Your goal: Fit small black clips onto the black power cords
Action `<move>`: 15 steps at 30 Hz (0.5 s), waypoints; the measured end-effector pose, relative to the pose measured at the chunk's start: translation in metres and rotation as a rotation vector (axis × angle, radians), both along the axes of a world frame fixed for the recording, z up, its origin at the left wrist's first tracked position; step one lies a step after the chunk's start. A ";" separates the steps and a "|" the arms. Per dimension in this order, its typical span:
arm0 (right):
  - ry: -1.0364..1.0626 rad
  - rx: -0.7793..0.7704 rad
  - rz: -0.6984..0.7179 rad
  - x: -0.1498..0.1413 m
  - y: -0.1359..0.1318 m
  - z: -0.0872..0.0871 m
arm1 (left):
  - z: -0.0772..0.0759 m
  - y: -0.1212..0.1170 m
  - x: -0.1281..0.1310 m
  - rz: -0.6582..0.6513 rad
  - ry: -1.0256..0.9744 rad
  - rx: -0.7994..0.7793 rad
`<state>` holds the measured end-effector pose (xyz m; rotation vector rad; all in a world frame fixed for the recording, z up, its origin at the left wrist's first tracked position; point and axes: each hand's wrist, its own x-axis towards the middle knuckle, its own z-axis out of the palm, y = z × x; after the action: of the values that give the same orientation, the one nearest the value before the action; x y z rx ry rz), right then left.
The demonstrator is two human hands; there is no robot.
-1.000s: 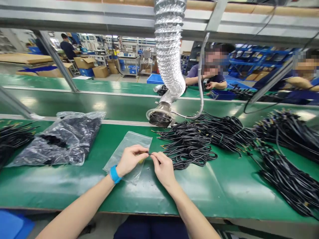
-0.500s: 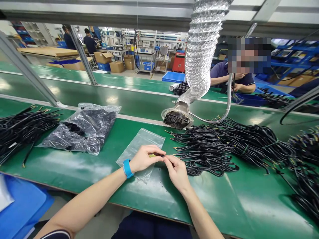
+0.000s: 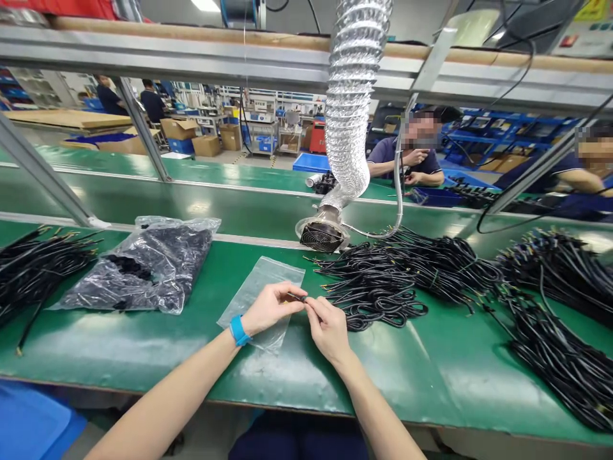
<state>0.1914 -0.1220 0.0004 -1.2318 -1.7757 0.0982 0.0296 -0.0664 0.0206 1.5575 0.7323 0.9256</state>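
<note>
My left hand (image 3: 271,308), with a blue wristband (image 3: 237,330), and my right hand (image 3: 328,327) meet over the green bench. Both pinch a small dark piece (image 3: 301,298) between fingertips; I cannot make out what it is. Under my left hand lies a small clear plastic bag (image 3: 261,294). A pile of black cables with bare wire ends (image 3: 383,287) lies just right of my right hand.
A large clear bag of black parts (image 3: 143,265) lies to the left, more black cables (image 3: 33,265) at far left and black cable bundles (image 3: 560,306) at right. A silver flexible duct with a fan grille (image 3: 322,235) hangs over the bench. Two people sit across the conveyor.
My hands stay together, pinching the small piece. The camera has tilted up and swung back right, so the cables at the right show again.
</note>
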 end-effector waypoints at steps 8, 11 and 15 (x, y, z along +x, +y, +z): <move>0.160 -0.099 -0.049 0.008 -0.017 0.032 | 0.008 -0.006 -0.001 0.044 0.073 0.030; 0.243 -0.009 -0.268 0.041 -0.037 0.072 | 0.006 -0.001 -0.003 0.158 0.094 -0.049; 0.262 0.069 -0.553 0.109 -0.084 0.129 | 0.007 0.002 -0.004 0.268 0.246 -0.097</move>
<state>0.3006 -0.2059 0.1295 -1.5382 -1.1604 -0.1160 0.0258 -0.0639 0.0277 1.5262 1.1663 0.8850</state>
